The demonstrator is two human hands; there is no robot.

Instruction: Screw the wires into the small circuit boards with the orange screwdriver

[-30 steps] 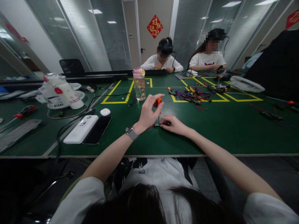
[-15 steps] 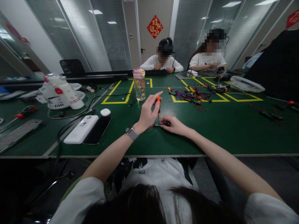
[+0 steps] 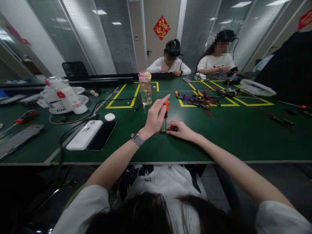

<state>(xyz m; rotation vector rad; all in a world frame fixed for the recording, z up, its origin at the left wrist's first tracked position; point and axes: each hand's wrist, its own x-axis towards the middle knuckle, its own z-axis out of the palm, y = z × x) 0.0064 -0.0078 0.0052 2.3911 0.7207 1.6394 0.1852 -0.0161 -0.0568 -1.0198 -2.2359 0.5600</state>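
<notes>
Beneath the left hand (image 3: 154, 117), thumb and fingers closed on an upright orange-and-black screwdriver (image 3: 166, 113), lies a small, green, red-wired circuit board (image 3: 163, 131), its end just right of the blade pinched by the right hand (image 3: 181, 130).

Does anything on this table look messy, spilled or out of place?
The wires look untidy: they lie in a tangled heap across the yellow tape, some trailing past its near edge. The bottle stands upright, and I see no spill.
</notes>
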